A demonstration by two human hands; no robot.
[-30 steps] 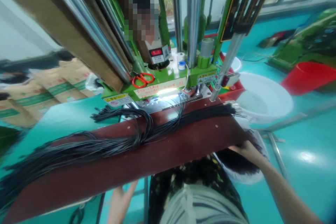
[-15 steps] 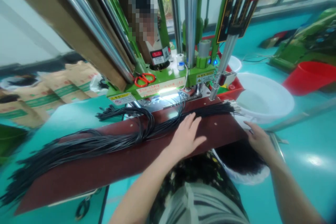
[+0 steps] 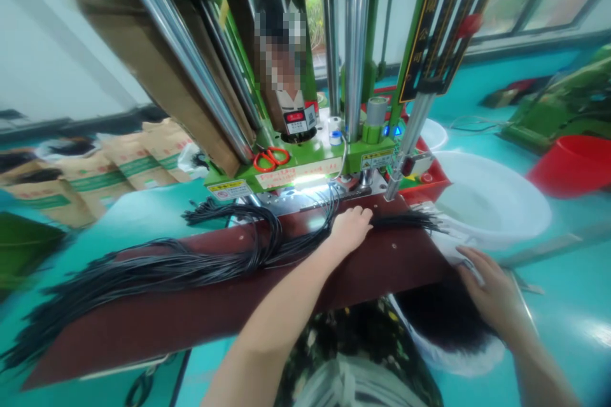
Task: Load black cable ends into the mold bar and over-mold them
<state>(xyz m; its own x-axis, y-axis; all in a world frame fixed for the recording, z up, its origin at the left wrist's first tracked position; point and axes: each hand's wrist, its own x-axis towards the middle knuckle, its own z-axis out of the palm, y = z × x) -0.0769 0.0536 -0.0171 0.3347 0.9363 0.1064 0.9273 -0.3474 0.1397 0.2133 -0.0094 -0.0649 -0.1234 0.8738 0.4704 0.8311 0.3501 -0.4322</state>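
A long bundle of black cables (image 3: 191, 272) lies across the brown board (image 3: 200, 318), fanning out at its left end. My left hand (image 3: 352, 227) is closed over the bundle toward the right, its fingers curled around the cables. Pale tips (image 3: 432, 216) show at the bundle's right end. Beside the board's right end, my right hand (image 3: 494, 289) pinches a white sheet (image 3: 451, 251), paper or cloth, whose far part lies under those tips. Behind the cables stands a green press (image 3: 305, 162) with a lit work area, into which a few thin cables rise.
Orange-handled scissors (image 3: 271, 159) lie on the press ledge. A red tray (image 3: 432, 178) and a large white tub (image 3: 496, 197) stand to the right. Below the board's right end is a lined container (image 3: 442, 318) of dark material. Paper sacks (image 3: 128, 165) line the left side.
My left hand has moved from lying spread over the cables to gripping them, slightly farther forward. My right hand has closed on the white sheet. The camera view has shifted a little.
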